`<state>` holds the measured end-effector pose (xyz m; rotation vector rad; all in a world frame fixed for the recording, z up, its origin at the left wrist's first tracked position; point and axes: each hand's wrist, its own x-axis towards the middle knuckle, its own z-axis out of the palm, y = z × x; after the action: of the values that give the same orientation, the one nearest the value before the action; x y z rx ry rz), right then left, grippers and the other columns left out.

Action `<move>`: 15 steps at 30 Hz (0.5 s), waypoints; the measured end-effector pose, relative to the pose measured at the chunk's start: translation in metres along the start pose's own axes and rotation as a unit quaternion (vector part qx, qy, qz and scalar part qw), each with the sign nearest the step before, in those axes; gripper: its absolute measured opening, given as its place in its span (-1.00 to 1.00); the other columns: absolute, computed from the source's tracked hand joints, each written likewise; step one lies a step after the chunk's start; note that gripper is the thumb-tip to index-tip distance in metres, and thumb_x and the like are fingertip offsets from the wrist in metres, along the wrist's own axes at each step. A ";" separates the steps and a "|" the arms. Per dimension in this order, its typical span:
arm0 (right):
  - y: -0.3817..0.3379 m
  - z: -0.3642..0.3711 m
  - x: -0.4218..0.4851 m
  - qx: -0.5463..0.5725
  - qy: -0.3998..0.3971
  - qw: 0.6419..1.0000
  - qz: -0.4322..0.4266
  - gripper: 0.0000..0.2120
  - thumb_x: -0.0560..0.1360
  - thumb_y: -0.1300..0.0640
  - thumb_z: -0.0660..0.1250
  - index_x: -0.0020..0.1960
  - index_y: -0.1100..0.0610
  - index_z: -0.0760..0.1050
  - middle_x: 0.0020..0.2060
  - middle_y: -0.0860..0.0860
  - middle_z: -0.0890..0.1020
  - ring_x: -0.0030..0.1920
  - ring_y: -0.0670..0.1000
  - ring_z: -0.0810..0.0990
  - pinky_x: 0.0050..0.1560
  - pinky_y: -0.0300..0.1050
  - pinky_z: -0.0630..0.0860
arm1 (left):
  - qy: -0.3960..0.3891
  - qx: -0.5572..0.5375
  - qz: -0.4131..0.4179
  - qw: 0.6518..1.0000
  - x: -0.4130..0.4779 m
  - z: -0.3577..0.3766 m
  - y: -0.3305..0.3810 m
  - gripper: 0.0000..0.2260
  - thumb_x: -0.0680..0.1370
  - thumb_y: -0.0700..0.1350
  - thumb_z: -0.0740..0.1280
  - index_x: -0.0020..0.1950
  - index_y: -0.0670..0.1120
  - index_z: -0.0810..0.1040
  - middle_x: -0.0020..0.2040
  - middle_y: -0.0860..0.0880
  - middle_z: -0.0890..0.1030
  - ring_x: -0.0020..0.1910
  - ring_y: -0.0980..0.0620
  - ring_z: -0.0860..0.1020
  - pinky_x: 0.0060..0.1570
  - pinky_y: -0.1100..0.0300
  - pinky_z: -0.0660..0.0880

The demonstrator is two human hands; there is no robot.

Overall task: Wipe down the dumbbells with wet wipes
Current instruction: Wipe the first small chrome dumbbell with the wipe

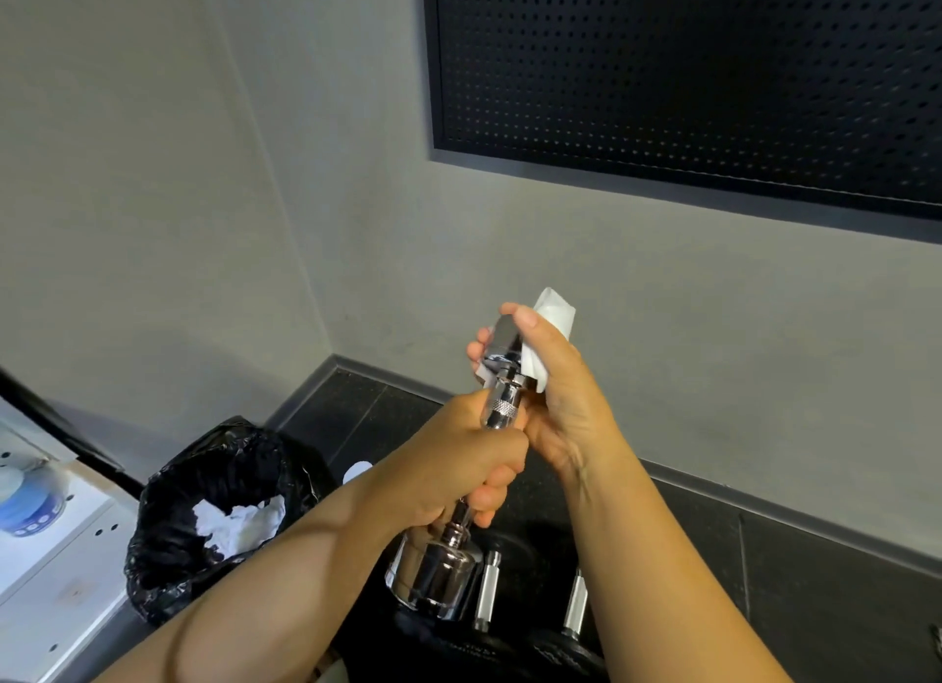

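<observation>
The left hand (459,463) grips the handle of the raised shiny chrome dumbbell (502,409) while the right hand (560,397) clamps a white wet wipe (553,313) round its upper head, where wetted metal might slip and drop.

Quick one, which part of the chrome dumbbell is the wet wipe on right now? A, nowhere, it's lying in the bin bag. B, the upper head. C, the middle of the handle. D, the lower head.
B: the right hand wraps the white wet wipe around the upper head of the chrome dumbbell, while the left hand grips the handle below.
</observation>
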<state>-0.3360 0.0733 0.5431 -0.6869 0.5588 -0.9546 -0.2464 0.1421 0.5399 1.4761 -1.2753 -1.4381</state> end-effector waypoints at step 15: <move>0.023 0.021 0.005 -0.334 0.291 0.892 -0.087 -0.56 0.28 -0.03 0.53 0.00 0.05 0.36 -0.20 -0.05 0.53 -0.16 0.01 0.58 -0.08 0.04 0.59 | 0.219 0.377 0.002 0.900 0.018 0.010 -0.028 -0.79 0.62 0.00 0.15 0.20 -0.05 0.40 -0.01 0.00 0.58 -0.18 0.10 0.48 -0.11 0.19 0.45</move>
<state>-0.3066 0.0845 0.5392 -1.0797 1.4207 -1.1475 -0.2531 0.1334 0.5071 2.1307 -1.6034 -0.5256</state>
